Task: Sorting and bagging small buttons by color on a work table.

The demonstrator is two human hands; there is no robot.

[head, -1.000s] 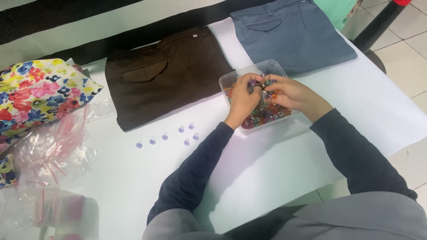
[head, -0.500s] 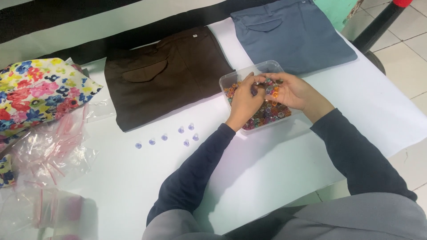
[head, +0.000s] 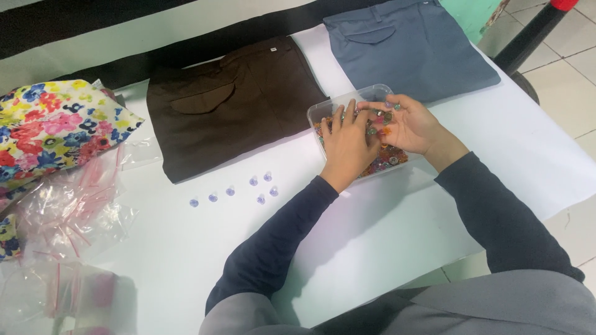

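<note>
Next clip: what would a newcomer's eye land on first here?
Both hands, the left hand and right hand, dig in a clear plastic tub of mixed coloured buttons at the centre of the white table. Behind it lie folded brown trousers and blue-grey trousers; a few pale purple buttons sit in a loose row nearby.
</note>
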